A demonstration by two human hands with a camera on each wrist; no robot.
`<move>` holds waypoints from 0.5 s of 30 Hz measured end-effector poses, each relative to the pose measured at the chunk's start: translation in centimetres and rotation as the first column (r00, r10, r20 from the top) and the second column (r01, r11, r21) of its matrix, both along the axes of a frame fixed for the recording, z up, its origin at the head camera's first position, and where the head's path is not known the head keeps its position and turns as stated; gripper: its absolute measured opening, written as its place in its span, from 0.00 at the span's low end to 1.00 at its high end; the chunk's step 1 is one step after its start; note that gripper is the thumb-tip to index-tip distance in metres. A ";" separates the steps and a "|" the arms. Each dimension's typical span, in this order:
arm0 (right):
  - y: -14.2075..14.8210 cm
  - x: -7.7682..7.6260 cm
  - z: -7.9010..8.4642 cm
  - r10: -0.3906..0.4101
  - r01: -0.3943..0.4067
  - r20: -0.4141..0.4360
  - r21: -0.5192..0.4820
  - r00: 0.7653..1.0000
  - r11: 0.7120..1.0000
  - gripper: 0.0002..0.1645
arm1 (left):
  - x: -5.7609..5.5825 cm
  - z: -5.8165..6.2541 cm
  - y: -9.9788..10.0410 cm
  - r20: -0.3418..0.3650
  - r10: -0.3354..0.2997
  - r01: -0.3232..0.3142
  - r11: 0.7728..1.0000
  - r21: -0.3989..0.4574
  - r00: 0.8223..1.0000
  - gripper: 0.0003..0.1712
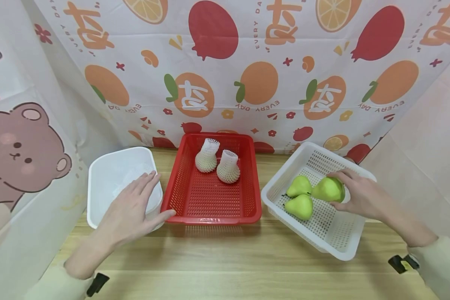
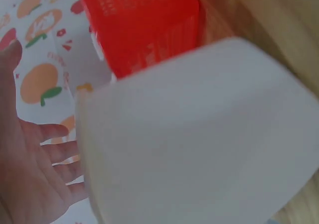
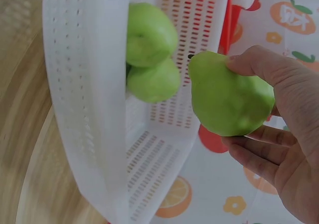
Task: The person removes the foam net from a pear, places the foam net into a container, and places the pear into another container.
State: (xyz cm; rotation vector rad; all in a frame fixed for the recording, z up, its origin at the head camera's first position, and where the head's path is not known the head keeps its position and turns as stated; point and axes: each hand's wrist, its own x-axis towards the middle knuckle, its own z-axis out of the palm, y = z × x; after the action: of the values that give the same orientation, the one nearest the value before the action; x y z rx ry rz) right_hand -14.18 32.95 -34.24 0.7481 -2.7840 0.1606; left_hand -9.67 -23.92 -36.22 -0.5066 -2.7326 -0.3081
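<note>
My right hand [image 1: 363, 195] grips a green pear [image 1: 328, 189] over the white slotted basket [image 1: 345, 246]; the right wrist view shows thumb and fingers round this pear [image 3: 229, 97]. Two more green pears [image 1: 299, 186] lie in that basket. Over the white tub [image 1: 97, 187] on the left, my left hand [image 1: 131, 212] is held with straight fingers and nothing in its grasp. Its thumb reaches the near left corner of the red basket [image 1: 210, 220]. Inside the red basket stand two pear-shaped fruits in white foam nets [image 1: 228, 168].
All three containers stand on a light wooden table [image 1: 225, 258]. A fruit-printed cloth [image 1: 225, 83] hangs behind them. On the left is a cloth with a bear print [image 1: 26, 154], and a pale surface [image 1: 431, 137] rises at the right.
</note>
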 end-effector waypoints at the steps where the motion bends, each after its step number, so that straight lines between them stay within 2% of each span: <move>1: 0.2 -0.1 -0.1 -0.002 0.002 0.005 0.004 1.000 1.000 0.46 | 0.1 -0.3 0.3 -0.012 -0.009 0.009 1.000 -0.004 1.000 0.56; 7: 1.1 -0.7 -0.6 -0.040 0.038 0.053 0.029 0.998 0.999 0.45 | 0.7 -1.7 1.6 -0.076 -0.063 0.062 0.998 -0.022 0.995 0.60; 15: 2.0 -1.0 -1.4 -0.077 0.068 0.125 0.072 0.989 0.995 0.44 | 1.4 -2.7 2.9 -0.036 -0.072 0.072 0.997 -0.012 0.997 0.62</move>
State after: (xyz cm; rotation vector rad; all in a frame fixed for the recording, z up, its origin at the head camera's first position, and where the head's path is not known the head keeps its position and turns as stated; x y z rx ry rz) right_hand -15.15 34.97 -35.64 0.6732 -2.9465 0.1052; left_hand -8.25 -21.01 -38.93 -0.6085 -2.6864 -0.2991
